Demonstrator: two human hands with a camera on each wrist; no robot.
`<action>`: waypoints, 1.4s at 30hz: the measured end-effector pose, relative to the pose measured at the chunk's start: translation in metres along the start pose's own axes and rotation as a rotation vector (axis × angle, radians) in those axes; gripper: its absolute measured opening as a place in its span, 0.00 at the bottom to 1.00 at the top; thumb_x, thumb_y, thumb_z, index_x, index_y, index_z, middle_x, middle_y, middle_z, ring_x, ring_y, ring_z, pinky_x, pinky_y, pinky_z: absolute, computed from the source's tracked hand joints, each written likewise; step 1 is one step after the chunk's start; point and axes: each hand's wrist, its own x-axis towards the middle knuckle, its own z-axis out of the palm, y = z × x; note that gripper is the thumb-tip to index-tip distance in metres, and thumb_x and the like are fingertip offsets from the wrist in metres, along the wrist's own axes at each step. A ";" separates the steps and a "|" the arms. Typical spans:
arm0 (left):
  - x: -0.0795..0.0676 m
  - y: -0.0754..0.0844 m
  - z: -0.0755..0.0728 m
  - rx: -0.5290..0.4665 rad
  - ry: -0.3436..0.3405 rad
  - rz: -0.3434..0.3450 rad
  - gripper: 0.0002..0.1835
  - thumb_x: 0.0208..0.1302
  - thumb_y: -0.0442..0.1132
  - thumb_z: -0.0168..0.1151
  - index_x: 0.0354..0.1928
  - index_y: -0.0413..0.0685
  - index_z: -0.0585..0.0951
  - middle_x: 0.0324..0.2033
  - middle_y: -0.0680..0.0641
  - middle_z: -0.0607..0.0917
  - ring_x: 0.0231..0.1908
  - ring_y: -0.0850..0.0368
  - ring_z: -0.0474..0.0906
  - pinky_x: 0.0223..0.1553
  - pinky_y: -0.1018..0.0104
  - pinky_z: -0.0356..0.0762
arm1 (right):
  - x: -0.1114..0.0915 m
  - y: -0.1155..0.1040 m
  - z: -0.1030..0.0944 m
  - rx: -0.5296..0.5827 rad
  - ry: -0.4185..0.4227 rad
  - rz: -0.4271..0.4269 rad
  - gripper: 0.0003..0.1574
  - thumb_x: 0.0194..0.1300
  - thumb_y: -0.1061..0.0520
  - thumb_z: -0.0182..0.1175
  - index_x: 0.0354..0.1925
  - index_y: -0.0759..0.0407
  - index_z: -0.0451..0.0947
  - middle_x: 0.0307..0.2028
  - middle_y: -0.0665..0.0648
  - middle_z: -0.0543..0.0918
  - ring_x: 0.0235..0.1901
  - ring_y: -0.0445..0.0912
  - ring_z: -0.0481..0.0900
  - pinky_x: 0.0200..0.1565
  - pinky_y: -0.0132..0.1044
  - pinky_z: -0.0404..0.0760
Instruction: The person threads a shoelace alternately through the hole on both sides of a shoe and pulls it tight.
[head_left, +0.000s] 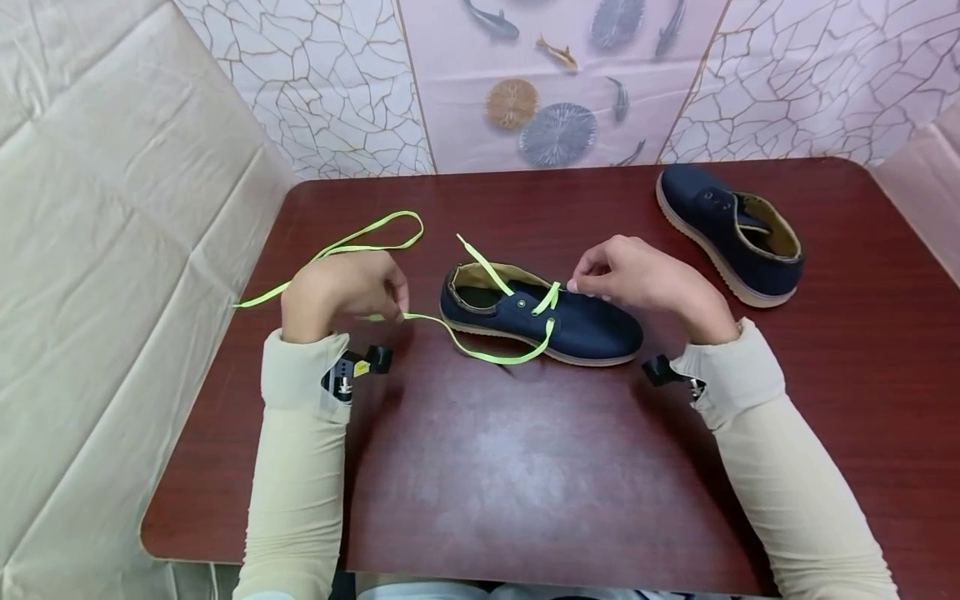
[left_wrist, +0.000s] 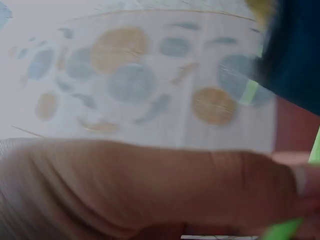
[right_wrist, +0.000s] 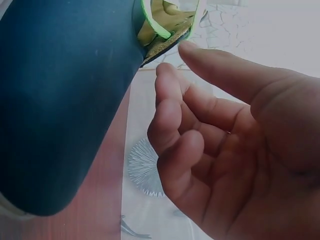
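Observation:
A navy shoe (head_left: pixel 592 321) with a pale sole lies on its base in mid-table, toe to the right. A neon yellow-green shoelace (head_left: pixel 498 360) runs through some of its eyelets. One short end rises over the shoe's opening. My left hand (head_left: pixel 348 287) pinches the long part of the lace between thumb and fingers, left of the heel. Beyond that hand the rest of the lace loops on the table. My right hand (head_left: pixel 637 279) is at the far side of the eyelets, fingers bent. In the right wrist view its thumb (right_wrist: pixel 220 67) and index fingertip stand apart, with nothing seen between them.
A second navy shoe (head_left: pixel 731 233) stands at the back right, with no lace visible in it. Both shoes are on a dark red-brown table (head_left: pixel 517 467). Behind the table hangs a patterned backdrop (head_left: pixel 480 100); pale cloth (head_left: pixel 135 233) covers the left side.

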 end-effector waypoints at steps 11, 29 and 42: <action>-0.025 0.029 -0.011 -0.056 0.202 0.440 0.08 0.70 0.31 0.67 0.39 0.54 0.89 0.35 0.57 0.87 0.36 0.61 0.81 0.46 0.62 0.79 | -0.006 -0.010 -0.003 0.017 0.151 -0.078 0.11 0.77 0.53 0.63 0.46 0.58 0.89 0.33 0.56 0.87 0.32 0.49 0.79 0.35 0.37 0.75; -0.014 0.084 -0.020 -0.163 0.601 0.672 0.06 0.71 0.32 0.69 0.45 0.48 0.90 0.41 0.54 0.89 0.44 0.64 0.84 0.50 0.62 0.79 | -0.017 -0.027 -0.004 0.168 0.306 -0.245 0.13 0.80 0.46 0.60 0.48 0.50 0.87 0.35 0.56 0.84 0.31 0.50 0.79 0.30 0.37 0.79; 0.049 0.088 0.000 -0.326 0.655 0.620 0.04 0.69 0.38 0.73 0.42 0.47 0.91 0.39 0.54 0.91 0.42 0.64 0.84 0.47 0.65 0.79 | -0.005 -0.028 0.013 0.230 0.305 -0.235 0.13 0.78 0.47 0.63 0.52 0.51 0.87 0.38 0.57 0.87 0.34 0.54 0.84 0.31 0.34 0.79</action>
